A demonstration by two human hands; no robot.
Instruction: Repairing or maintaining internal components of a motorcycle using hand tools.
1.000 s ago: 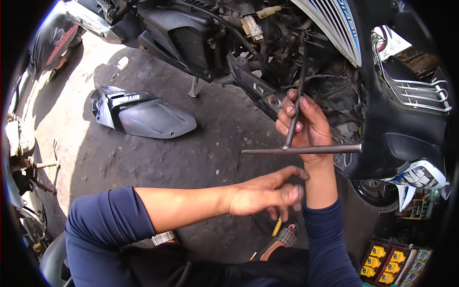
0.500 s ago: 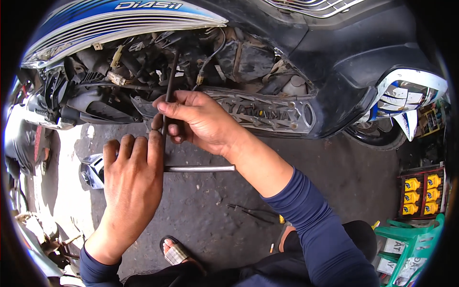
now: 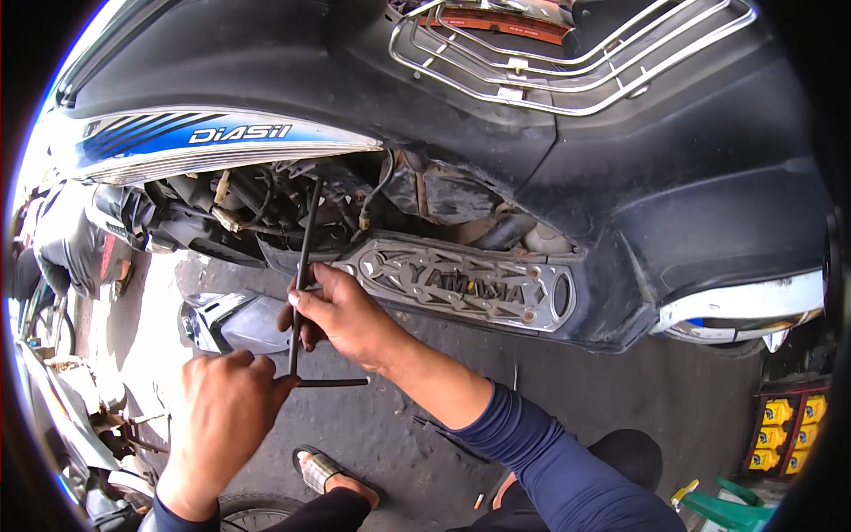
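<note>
T-handle wrench (image 3: pixel 302 293), a dark steel tool with a long shaft and a crossbar, stands nearly upright between your two hands, its upper end reaching into the open engine bay of the motorcycle (image 3: pixel 550 204). Your right hand (image 3: pixel 341 315) has its grip clenched around the shaft about midway, fingers wrapped on the bar and the thumb lying along it. Your left hand (image 3: pixel 222 412) sits lower, its grip closed on the left end of the crossbar (image 3: pixel 330 383), where the bar meets the bottom of the shaft; the right end of the crossbar sticks out free under your right wrist. Both forearms come up from the lower edge, the right one in a dark blue sleeve (image 3: pixel 550 461). Just beside your right hand runs a perforated metal side plate (image 3: pixel 461 285) on the machine's flank, with hoses and cables (image 3: pixel 266 199) exposed above it under a blue and white striped body panel (image 3: pixel 213 142). A chrome wire rack (image 3: pixel 567 53) lies across the top. Behind your hands a detached grey fairing piece (image 3: pixel 235 321) lies on the concrete floor (image 3: pixel 620 390). Your sandalled foot (image 3: pixel 328 474) shows below. Yellow bottles (image 3: pixel 784 434) stand in a crate at the far right.
</note>
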